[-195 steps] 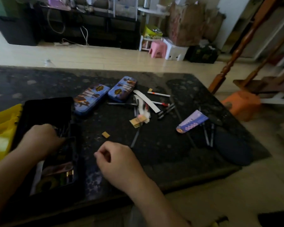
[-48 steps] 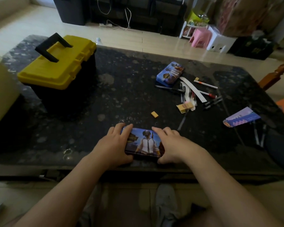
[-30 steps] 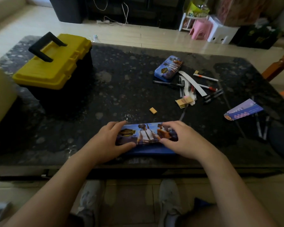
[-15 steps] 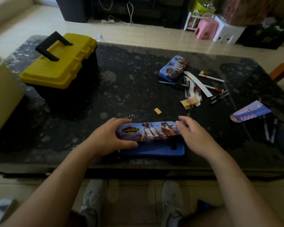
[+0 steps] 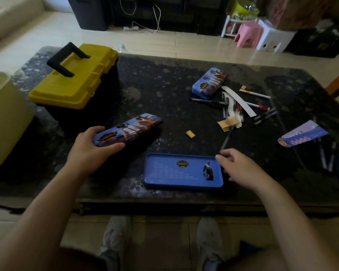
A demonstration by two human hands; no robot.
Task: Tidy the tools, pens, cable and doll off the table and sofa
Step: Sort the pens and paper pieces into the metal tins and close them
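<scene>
Cream bin [image 5: 6, 118] cut off at left edge; tray [image 5: 182, 171] print illegible.

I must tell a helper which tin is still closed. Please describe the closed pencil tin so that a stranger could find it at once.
On the dark stone table, look toward the far right, away from the yellow toolbox. The closed pencil tin lies at the upper edge of the scattered pens. Unlike the open blue tray near the front edge and the lid in the left hand, it is whole and untouched.
</scene>
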